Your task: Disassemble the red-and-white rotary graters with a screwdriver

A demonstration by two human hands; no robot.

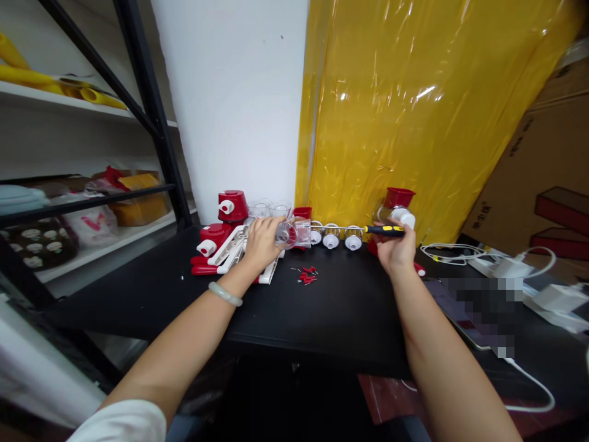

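My right hand (pixel 399 248) is closed around the black and yellow handle of a screwdriver (pixel 385 231). Its long metal shaft points left, the tip close to or touching a clear plastic piece (pixel 301 234). Fingers of my left hand (pixel 264 241) wrap round a clear plastic cup (pixel 286 234) beside that piece; whether the two are joined I cannot tell. Below them on the black table lies a small pile of red screw-like pieces (pixel 307 275). White handled frames (pixel 232 248) with red grips lie partly behind my left hand.
Red housings with white knobs (pixel 232 205) are stacked at the back left. Several round white-and-metal parts (pixel 331 237) line the back, left of a red-topped assembly (pixel 399 197). On the right are a tablet (pixel 453 313), white cables and a power strip (pixel 510 267). A black shelf post (pixel 154 116) stands left.
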